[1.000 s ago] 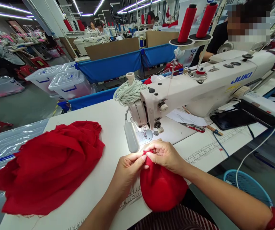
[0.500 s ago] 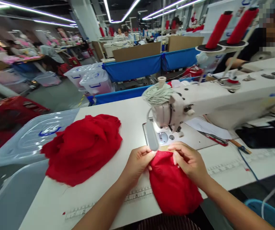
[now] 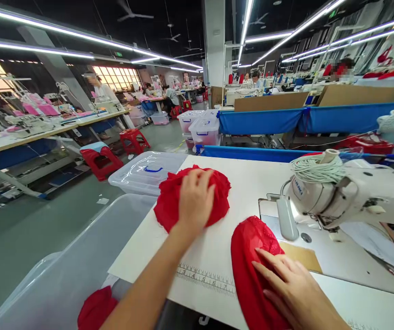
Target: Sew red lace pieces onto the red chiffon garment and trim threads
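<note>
My left hand lies on top of a heap of red fabric at the far left of the white sewing table, its fingers curled down into the cloth. My right hand rests flat, fingers stretched out, on a second red fabric piece that hangs over the table's near edge. The white sewing machine stands to the right, its head just beyond this piece.
A coil of pale cord sits on the machine. Clear plastic bins stand left of the table; the nearest bin holds red cloth. Red stools and other workstations with people fill the hall behind.
My view has swung left. My left hand let go of the small red piece and reached out onto the red heap. My right hand has flattened on the piece by the machine.
</note>
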Action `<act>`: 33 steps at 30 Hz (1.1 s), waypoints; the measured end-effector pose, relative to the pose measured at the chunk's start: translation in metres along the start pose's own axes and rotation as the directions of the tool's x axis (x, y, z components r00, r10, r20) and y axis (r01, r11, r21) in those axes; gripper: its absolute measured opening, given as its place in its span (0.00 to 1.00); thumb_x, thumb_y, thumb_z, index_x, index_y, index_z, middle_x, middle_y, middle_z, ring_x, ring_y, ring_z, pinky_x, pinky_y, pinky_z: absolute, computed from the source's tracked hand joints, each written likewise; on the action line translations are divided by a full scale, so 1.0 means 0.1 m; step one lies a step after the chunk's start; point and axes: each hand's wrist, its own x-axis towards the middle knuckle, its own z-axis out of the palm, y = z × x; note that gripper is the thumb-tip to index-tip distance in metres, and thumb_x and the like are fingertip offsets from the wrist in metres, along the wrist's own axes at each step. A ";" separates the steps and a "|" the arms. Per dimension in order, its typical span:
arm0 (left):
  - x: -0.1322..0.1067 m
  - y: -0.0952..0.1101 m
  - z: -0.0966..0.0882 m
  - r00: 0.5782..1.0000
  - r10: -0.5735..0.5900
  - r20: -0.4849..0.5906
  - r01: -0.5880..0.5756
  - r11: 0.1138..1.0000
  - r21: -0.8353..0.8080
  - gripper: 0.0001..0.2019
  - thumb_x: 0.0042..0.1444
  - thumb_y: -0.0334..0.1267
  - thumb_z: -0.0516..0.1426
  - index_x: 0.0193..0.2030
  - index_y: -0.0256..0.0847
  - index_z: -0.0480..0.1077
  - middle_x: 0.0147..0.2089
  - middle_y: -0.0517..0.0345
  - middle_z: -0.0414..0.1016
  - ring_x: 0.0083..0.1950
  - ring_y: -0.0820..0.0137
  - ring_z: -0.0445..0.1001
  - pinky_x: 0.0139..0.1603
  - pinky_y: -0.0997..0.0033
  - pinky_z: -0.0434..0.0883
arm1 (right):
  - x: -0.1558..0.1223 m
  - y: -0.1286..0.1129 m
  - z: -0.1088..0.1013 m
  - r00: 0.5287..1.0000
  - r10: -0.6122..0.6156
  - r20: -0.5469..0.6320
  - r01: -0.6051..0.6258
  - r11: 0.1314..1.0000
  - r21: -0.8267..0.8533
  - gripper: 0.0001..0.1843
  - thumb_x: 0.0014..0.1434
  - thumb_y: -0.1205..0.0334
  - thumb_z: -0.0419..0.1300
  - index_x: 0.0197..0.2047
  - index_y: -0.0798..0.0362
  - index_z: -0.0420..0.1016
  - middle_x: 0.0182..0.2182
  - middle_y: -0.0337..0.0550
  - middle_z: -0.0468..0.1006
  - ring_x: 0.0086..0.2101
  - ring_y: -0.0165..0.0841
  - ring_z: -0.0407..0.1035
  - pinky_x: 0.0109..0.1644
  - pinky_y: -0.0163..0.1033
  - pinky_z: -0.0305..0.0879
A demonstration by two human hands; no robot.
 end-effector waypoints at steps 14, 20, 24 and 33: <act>-0.44 0.34 -0.90 0.898 0.382 0.217 0.056 0.391 -0.919 0.08 0.62 0.36 0.54 0.35 0.48 0.73 0.27 0.59 0.73 0.28 0.69 0.70 0.31 0.70 0.66 | 0.42 -0.51 -0.40 0.780 0.353 0.516 -0.425 -0.306 0.852 0.24 0.56 0.40 0.59 0.46 0.51 0.73 0.37 0.44 0.77 0.34 0.32 0.72 0.40 0.38 0.68; -0.49 0.37 -0.55 0.760 0.525 0.383 0.351 0.165 -0.922 0.07 0.61 0.35 0.55 0.35 0.45 0.75 0.34 0.54 0.73 0.35 0.70 0.71 0.35 0.73 0.69 | 0.10 -0.47 -0.33 0.821 0.027 0.570 -0.296 -0.834 0.466 0.29 0.54 0.37 0.59 0.41 0.57 0.77 0.33 0.45 0.78 0.34 0.31 0.73 0.42 0.34 0.66; -0.53 0.35 -0.25 0.780 0.328 0.532 0.559 0.014 -0.829 0.05 0.56 0.32 0.60 0.30 0.44 0.72 0.43 0.59 0.71 0.36 0.75 0.72 0.32 0.79 0.71 | -0.12 -0.28 -0.48 0.813 0.102 0.573 -0.250 -0.828 0.502 0.32 0.44 0.39 0.68 0.45 0.55 0.76 0.38 0.44 0.77 0.37 0.30 0.71 0.42 0.34 0.66; -0.75 0.62 -0.23 0.680 0.069 0.730 0.713 -0.294 -0.636 0.17 0.47 0.40 0.67 0.20 0.40 0.62 0.44 0.60 0.76 0.53 0.59 0.73 0.50 0.56 0.74 | -0.02 -0.45 -0.38 0.799 -0.023 0.601 -0.449 -0.687 0.571 0.25 0.37 0.52 0.75 0.37 0.57 0.77 0.27 0.36 0.72 0.26 0.23 0.66 0.33 0.28 0.62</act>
